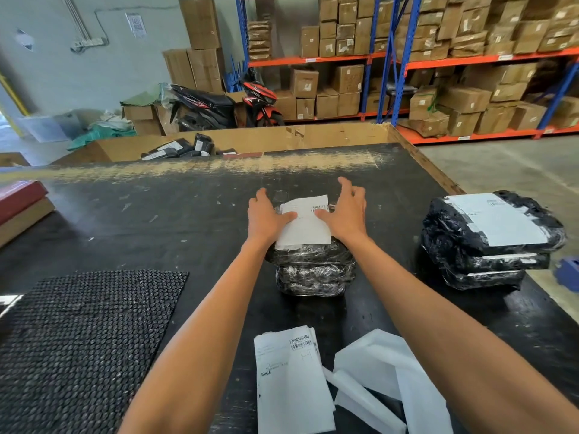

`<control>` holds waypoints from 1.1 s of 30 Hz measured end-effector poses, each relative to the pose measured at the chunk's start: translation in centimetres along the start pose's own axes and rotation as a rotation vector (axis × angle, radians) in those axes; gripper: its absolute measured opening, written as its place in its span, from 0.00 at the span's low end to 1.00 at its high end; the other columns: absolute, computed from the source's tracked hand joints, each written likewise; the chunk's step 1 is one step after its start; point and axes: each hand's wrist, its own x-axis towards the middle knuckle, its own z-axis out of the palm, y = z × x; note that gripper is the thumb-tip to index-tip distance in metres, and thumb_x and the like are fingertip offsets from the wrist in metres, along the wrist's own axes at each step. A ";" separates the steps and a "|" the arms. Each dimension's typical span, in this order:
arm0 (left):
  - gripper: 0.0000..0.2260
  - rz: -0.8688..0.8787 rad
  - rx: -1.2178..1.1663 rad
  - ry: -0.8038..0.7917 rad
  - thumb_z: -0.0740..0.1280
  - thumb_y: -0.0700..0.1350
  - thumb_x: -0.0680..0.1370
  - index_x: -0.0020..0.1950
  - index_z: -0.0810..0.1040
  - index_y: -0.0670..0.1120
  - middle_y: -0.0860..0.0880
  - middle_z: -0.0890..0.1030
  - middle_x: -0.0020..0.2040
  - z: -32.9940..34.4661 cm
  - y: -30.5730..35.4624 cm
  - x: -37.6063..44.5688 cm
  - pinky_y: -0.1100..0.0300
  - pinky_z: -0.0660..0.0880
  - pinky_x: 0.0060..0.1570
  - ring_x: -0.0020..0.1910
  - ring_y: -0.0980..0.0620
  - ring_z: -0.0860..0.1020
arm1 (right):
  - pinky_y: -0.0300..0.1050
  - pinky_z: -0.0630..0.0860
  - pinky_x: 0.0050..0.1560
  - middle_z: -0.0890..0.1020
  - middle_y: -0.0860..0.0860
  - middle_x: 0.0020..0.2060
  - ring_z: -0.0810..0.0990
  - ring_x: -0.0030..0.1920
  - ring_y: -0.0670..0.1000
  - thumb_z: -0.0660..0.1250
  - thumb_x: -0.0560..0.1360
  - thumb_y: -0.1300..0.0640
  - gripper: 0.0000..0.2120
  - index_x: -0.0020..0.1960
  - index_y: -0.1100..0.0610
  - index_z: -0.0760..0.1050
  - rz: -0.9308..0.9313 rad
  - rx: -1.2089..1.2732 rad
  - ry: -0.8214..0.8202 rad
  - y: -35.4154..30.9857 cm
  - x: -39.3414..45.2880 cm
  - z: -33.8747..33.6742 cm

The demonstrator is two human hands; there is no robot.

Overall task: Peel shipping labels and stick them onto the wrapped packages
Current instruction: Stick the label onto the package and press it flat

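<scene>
- Two hands are on the job at centre frame: the left hand (266, 216) and the right hand (344, 214) lie flat with fingers spread, thumbs pressing a white paper shipping label (305, 223) onto the top of a black plastic-wrapped package stack (313, 270); neither hand grips anything.
- That label looks thin and limp, with its far corner lifting a little; I judge it wants smoothing from the middle outward, and handling by its edges so it does not crease.
- The wrap under it is glossy, crinkled film, likely slippery and soft, so the bundle should give under pressure; taking it by both sides would seem safest.
- One second pile of labelled black wrapped packages (492, 242) stands at the right of the frame, well apart; I count about three layers, the top one bearing a broad white label.
- One small sheaf of printed white barcode labels (291, 380) lies at lower centre; how many sheets it holds I cannot tell.
- Beside it, at lower right, lie loose white backing strips (385, 371), perhaps three or four.
- One black bubble-textured mat (81, 339) covers the lower left of the dark worktable (188, 214).
</scene>
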 end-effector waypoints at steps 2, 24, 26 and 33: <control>0.32 0.144 0.038 0.044 0.75 0.45 0.74 0.74 0.66 0.43 0.40 0.70 0.68 -0.3 0.3 -0.4 0.50 0.71 0.63 0.65 0.41 0.72 | 0.56 0.67 0.70 0.69 0.52 0.65 0.68 0.68 0.56 0.74 0.75 0.56 0.25 0.69 0.51 0.71 -0.142 -0.028 0.084 0.1 -0.4 -0.7; 0.24 -0.025 0.218 -0.406 0.48 0.51 0.86 0.81 0.56 0.47 0.42 0.62 0.79 -0.5 0.4 0.9 0.49 0.62 0.72 0.76 0.39 0.64 | 0.62 0.63 0.71 0.66 0.56 0.77 0.66 0.74 0.63 0.49 0.83 0.44 0.26 0.80 0.50 0.57 0.145 -0.424 -0.312 0.0 1.1 -2.0; 0.24 -0.105 0.117 -0.399 0.50 0.50 0.86 0.82 0.54 0.47 0.46 0.67 0.77 -0.9 0.6 0.7 0.52 0.67 0.66 0.71 0.42 0.70 | 0.60 0.65 0.69 0.65 0.59 0.77 0.66 0.74 0.65 0.50 0.82 0.39 0.32 0.80 0.55 0.56 0.239 -0.318 -0.298 0.1 0.8 -2.0; 0.25 -0.198 -0.272 -0.278 0.56 0.48 0.85 0.82 0.55 0.47 0.49 0.61 0.80 -0.3 -0.4 -0.5 0.57 0.66 0.60 0.70 0.49 0.69 | 0.54 0.74 0.61 0.76 0.60 0.65 0.75 0.64 0.62 0.58 0.80 0.37 0.32 0.66 0.65 0.73 0.335 -0.048 -0.226 -0.2 -0.7 -1.5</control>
